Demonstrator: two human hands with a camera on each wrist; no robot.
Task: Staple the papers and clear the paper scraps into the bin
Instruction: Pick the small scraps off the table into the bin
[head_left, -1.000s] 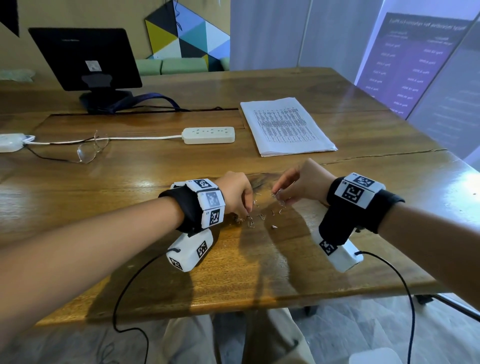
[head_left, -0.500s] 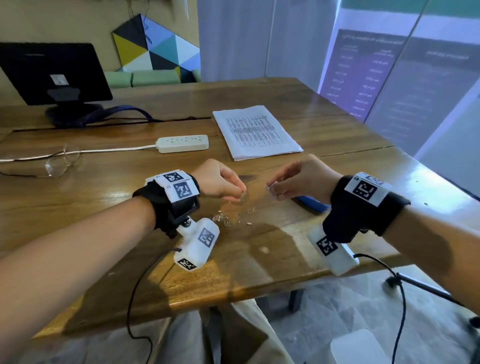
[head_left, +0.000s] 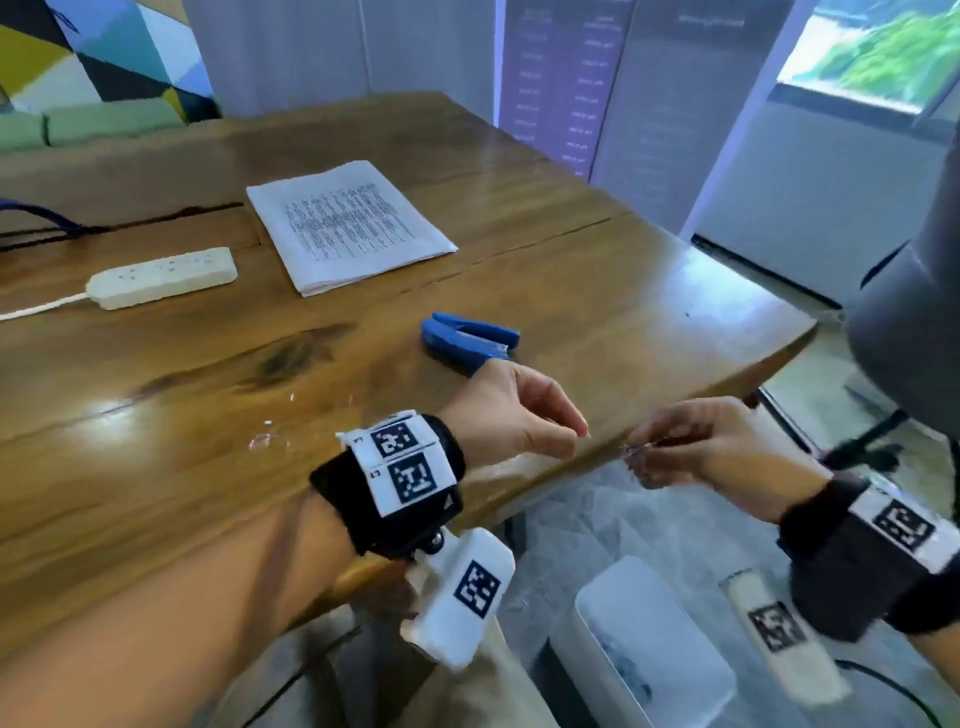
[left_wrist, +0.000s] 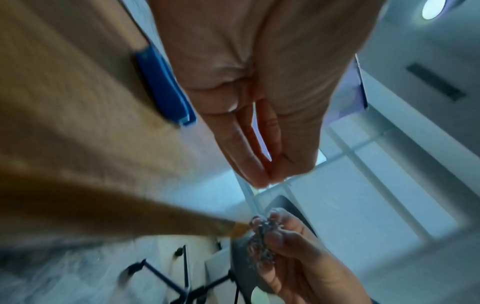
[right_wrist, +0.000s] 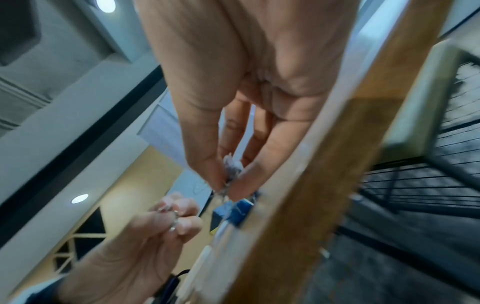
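Observation:
My left hand (head_left: 574, 441) hovers at the wooden table's (head_left: 597, 291) right edge and pinches tiny silvery scraps (right_wrist: 173, 218) in its fingertips. Just past the edge, my right hand (head_left: 644, 454) pinches a small cluster of scraps (head_left: 636, 451) (left_wrist: 262, 240). A white bin (head_left: 641, 649) stands on the floor below both hands. The blue stapler (head_left: 467, 340) lies on the table behind my left hand. A stack of printed papers (head_left: 348, 223) lies farther back. A few small scraps (head_left: 267, 439) lie on the table left of my left wrist.
A white power strip (head_left: 161, 278) with its cord lies at the left of the table. A grey office chair (head_left: 914, 291) stands right of the table's corner, its dark base on the floor near my right hand.
Both hands lifted off the middle of the table with scraps pinched and moved right, past the table's edge above the bin. The head view swung right with them.

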